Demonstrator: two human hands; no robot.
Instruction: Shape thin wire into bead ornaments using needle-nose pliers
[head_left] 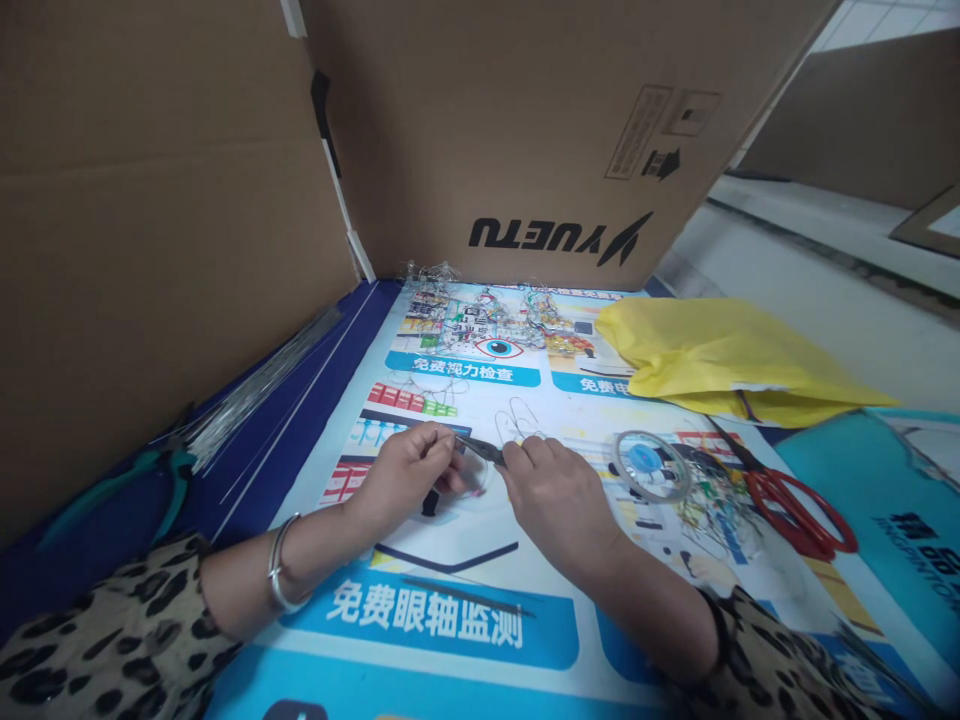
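Wire [457, 439] (too thin to trace fully) sits mid-mat [465, 560], pinched by the left hand [409, 468] at 9 o'clock of the pliers [484, 452], which the right hand [559, 490] clenches; a slack pinch would likely let it twist or spring free.

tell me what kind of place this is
Probably a makeshift wire-craft bench: cardboard walls around a poster-covered table, a wire bundle, scissors, and the right hand holding small pliers.
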